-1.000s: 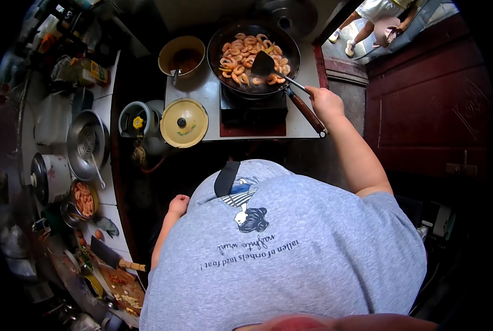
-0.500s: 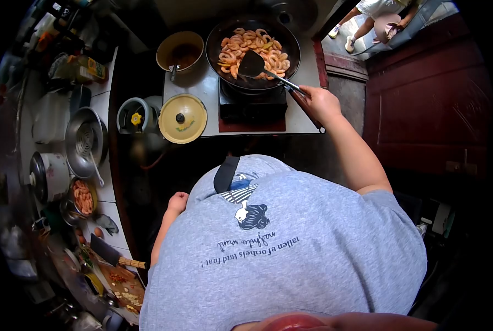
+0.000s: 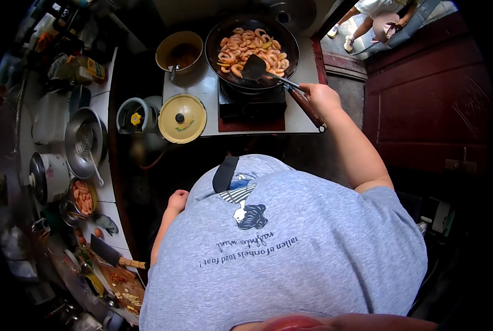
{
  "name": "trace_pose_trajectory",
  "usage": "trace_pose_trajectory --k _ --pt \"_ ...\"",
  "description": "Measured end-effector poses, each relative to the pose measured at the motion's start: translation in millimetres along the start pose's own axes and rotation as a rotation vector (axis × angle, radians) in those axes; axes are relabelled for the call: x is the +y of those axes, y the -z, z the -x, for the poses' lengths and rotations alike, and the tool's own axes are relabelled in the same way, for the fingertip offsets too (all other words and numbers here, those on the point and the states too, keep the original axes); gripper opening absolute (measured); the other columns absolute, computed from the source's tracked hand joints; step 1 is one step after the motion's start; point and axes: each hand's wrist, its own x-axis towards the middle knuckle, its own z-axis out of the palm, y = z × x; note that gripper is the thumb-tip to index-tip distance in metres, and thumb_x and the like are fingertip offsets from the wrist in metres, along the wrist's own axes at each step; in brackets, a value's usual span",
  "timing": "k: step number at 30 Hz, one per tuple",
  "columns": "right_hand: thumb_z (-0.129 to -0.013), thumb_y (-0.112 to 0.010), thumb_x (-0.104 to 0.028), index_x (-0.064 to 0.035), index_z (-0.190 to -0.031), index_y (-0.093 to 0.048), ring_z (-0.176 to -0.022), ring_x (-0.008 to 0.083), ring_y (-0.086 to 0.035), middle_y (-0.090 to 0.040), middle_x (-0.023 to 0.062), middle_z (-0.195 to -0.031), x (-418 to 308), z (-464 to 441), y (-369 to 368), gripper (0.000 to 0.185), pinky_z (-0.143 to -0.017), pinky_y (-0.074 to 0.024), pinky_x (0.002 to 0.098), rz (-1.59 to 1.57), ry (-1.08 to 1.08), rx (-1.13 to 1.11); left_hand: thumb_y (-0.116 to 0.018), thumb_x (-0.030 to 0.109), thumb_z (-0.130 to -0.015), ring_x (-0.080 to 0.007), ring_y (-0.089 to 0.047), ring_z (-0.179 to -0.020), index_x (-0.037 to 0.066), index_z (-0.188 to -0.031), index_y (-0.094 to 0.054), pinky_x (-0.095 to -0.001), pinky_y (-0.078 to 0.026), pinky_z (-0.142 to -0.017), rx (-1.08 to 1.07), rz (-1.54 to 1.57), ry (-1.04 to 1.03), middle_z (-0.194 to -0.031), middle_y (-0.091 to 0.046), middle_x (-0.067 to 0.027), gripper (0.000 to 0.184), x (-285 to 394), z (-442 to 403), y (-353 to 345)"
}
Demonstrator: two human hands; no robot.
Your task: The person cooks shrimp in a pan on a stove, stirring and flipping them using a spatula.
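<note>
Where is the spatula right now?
In the head view, the spatula is near the top middle: its black blade is by the shrimp in the pan, and its handle slants rightward to the right hand.

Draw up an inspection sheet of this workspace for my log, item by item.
Surface: white counter bearing a wok on a black stove, a yellow bowl and a yellow lid.
Job's things: pinkish-orange shrimp in the wok; the spatula has its blade in among them.
Clutter: side counter at left crowded; pot, perforated metal pan, cleaver, cutting board with chopped pieces.
Hands: right hand, fingers closed on the spatula's handle; left hand curled beside the shirt, nothing seen in it.
Cables: nothing seen; below the counter is too dark to judge.
Surroundings: dark red door at right; another person outside the doorway.
</note>
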Motion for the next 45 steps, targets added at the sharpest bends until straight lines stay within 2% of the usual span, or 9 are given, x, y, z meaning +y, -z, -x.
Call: trace_pose_trajectory --k 3,8,14,21,25,29,36,42,45 --pt "-0.089 -0.058 -0.026 -0.0226 -0.118 -0.067 -0.094 0.0323 -0.065 -0.069 0.0119 -0.102 28 -8 -15 0.03 -0.079 -0.0521 0.0432 -0.045 0.039 0.125 -0.064 0.031 -0.088 -0.022 -0.067 -0.086 0.006 -0.097 -0.069 -0.0344 -0.052 -0.08 0.003 -0.041 0.022 -0.093 -0.072 -0.0109 0.027 16 15 7" --pt "-0.088 -0.058 -0.024 -0.0227 -0.117 -0.067 -0.095 0.0324 -0.065 -0.069 0.0117 -0.103 37 -7 -1 0.03 -0.079 -0.052 0.0441 0.031 -0.007 0.194 -0.064 0.031 -0.088 -0.0227 -0.067 -0.087 0.006 -0.097 -0.069 -0.0349 -0.052 -0.079 0.013 -0.009 -0.017 -0.093 -0.072 -0.011 0.027 -16 -1 -10" --pt "-0.089 -0.057 -0.022 -0.0237 -0.116 -0.068 -0.095 0.031 -0.065 -0.069 0.0109 -0.103 37 -6 -7 0.029 -0.079 -0.0524 0.0432 0.106 0.045 0.09 -0.064 0.03 -0.088 -0.0206 -0.067 -0.085 0.006 -0.097 -0.069 -0.0341 -0.052 -0.078 -0.021 0.023 0.005 -0.091 -0.071 -0.0101 0.027 -5 0 -6" --pt "-0.09 -0.058 -0.022 -0.0217 -0.121 -0.065 -0.099 0.0302 -0.064 -0.069 0.0103 -0.107 36 -6 10 0.032 -0.083 -0.051 0.0421 0.028 -0.005 0.127 -0.064 0.028 -0.088 -0.0195 -0.066 -0.083 0.006 -0.096 -0.069 -0.0335 -0.052 -0.077 0.004 0.025 -0.003 -0.09 -0.071 -0.0097 0.024 23 12 5" --pt "-0.089 -0.059 -0.019 -0.02 -0.126 -0.061 -0.1 0.0333 -0.064 -0.067 0.014 -0.109 38 -31 -18 0.037 -0.084 -0.0503 0.041 -0.158 0.092 0.047 -0.063 0.029 -0.089 -0.0204 -0.066 -0.084 0.006 -0.097 -0.069 -0.0339 -0.052 -0.078 -0.007 -0.031 -0.019 -0.091 -0.071 -0.0101 0.025 8 0 -2" --pt "-0.094 -0.057 -0.028 -0.0151 -0.125 -0.062 -0.097 0.0384 -0.063 -0.065 0.0205 -0.108 20 -41 -57 0.033 -0.083 -0.0496 0.0431 -0.203 0.05 -0.069 -0.063 0.03 -0.089 -0.0208 -0.067 -0.085 0.006 -0.097 -0.069 -0.0341 -0.052 -0.078 -0.015 -0.015 -0.01 -0.091 -0.071 -0.0101 0.026 14 5 1" --pt "-0.09 -0.058 -0.014 -0.0151 -0.125 -0.062 -0.1 0.0349 -0.064 -0.066 0.0194 -0.11 31 -23 -6 0.035 -0.085 -0.0504 0.0397 -0.007 0.09 -0.135 -0.064 0.031 -0.087 -0.0209 -0.067 -0.084 0.005 -0.098 -0.069 -0.034 -0.052 -0.077 -0.021 0.011 0.021 -0.091 -0.071 -0.0109 0.028 32 12 10" --pt "-0.089 -0.057 -0.009 -0.0131 -0.124 -0.063 -0.106 0.0315 -0.064 -0.065 0.0162 -0.117 27 -52 -20 0.036 -0.092 -0.0494 0.0362 -0.173 0.161 -0.072 -0.064 0.032 -0.087 -0.0209 -0.067 -0.084 0.005 -0.098 -0.069 -0.0341 -0.052 -0.077 0.007 0.051 -0.022 -0.091 -0.071 -0.0111 0.03 -10 -10 -13" --pt "-0.091 -0.059 -0.016 -0.0163 -0.124 -0.063 -0.095 0.0338 -0.066 -0.067 0.0192 -0.107 16 -41 -42 0.034 -0.083 -0.0515 0.0384 -0.155 0.14 -0.068 -0.064 0.033 -0.087 -0.0212 -0.067 -0.084 0.005 -0.099 -0.069 -0.0341 -0.052 -0.077 0.014 0.021 -0.038 -0.091 -0.071 -0.011 0.03 -28 -19 -17"
